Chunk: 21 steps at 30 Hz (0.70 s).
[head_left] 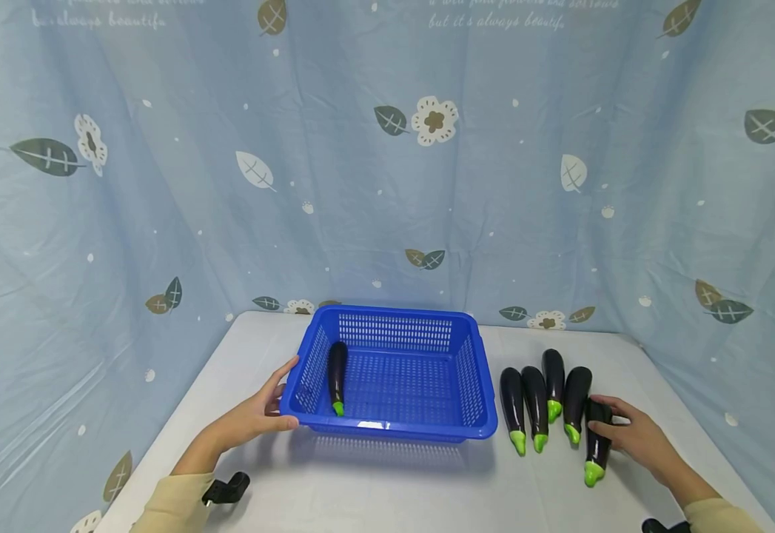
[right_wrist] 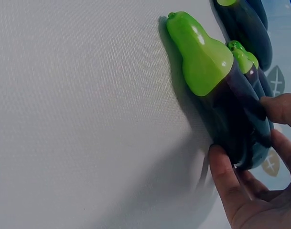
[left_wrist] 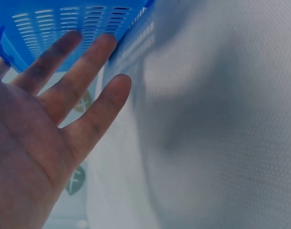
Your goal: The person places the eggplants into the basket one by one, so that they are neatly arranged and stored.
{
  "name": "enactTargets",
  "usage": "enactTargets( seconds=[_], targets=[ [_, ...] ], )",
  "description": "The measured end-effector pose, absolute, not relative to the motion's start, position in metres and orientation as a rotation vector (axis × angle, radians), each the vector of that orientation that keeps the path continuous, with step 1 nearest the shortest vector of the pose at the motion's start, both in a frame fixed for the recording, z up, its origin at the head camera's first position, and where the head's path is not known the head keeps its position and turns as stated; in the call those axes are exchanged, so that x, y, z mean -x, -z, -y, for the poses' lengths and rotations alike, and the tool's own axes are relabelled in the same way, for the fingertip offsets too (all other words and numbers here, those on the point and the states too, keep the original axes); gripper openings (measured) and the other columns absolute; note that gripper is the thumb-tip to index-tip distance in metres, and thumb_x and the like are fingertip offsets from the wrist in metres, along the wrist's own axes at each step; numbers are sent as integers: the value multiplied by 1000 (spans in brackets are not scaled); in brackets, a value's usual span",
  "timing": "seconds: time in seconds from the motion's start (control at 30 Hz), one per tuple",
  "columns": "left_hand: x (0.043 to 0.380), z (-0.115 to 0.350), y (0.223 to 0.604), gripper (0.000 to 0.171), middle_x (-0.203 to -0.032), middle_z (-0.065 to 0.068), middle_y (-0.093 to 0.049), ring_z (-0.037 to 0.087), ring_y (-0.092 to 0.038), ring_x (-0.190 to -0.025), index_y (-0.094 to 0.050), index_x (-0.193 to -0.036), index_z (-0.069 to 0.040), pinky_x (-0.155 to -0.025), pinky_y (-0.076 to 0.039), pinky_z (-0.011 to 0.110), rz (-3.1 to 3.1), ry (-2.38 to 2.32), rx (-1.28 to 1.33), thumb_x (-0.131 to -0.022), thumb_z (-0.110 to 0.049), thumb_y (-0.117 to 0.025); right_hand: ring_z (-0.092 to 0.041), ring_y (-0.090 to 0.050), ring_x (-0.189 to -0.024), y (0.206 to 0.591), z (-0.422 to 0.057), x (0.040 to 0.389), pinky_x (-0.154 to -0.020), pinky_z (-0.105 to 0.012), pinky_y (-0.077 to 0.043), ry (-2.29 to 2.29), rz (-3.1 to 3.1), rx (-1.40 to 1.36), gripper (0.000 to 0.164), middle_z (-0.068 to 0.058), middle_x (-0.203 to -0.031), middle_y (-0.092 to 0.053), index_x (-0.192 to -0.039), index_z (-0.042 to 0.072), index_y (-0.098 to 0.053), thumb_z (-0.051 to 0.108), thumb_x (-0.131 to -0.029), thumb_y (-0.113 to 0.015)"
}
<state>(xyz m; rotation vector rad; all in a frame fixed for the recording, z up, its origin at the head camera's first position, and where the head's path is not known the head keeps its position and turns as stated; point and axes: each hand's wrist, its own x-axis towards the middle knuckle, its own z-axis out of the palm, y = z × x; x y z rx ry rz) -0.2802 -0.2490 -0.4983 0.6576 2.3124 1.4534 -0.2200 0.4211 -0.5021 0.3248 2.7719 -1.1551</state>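
A blue plastic basket (head_left: 387, 428) stands mid-table with one eggplant (head_left: 337, 374) lying inside along its left side. My left hand (head_left: 254, 418) is at the basket's left end, index fingertip at the rim and thumb by the front corner. From the left wrist, the fingers (left_wrist: 83, 71) look straight, spread against the slotted wall (left_wrist: 83, 21). Right of the basket, my right hand (head_left: 633, 437) grips the rounded dark end of the nearest eggplant (head_left: 598, 448), thumb on one side and fingers on the other. Its green stem end (right_wrist: 202, 57) points toward me, close over the table.
Several more eggplants (head_left: 534, 407) lie in a loose row between the basket and my right hand, green ends toward me. A white cloth (head_left: 414, 496) covers the table. Blue patterned curtain (head_left: 360, 185) hangs behind and along both sides.
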Motion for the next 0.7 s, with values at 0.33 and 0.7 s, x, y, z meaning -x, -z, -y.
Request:
enactTargets(
  seconds=[0.33, 0.7],
  targets=[
    [281, 247, 492, 104, -165, 29, -11, 48, -48, -134, 1, -165, -27, -103, -47, 43, -2297, -1476, -696, -94, -24, -75, -61, -42, -129, 500, -423, 217, -84, -46, -58, 1182, -2783, -299, 76, -42, -146, -32, -153, -3, -36, 35, -96, -69],
    [279, 248, 492, 104, -165, 29, -10, 54, -40, -138, -3, -165, -22, -100, -46, 29, -2318, -1495, -713, -92, -22, -77, -60, -47, -126, 493, -423, 218, -88, -55, -54, 1120, -2880, -243, 75, -42, -148, -32, -153, -1, -37, 41, -98, -67]
  ],
)
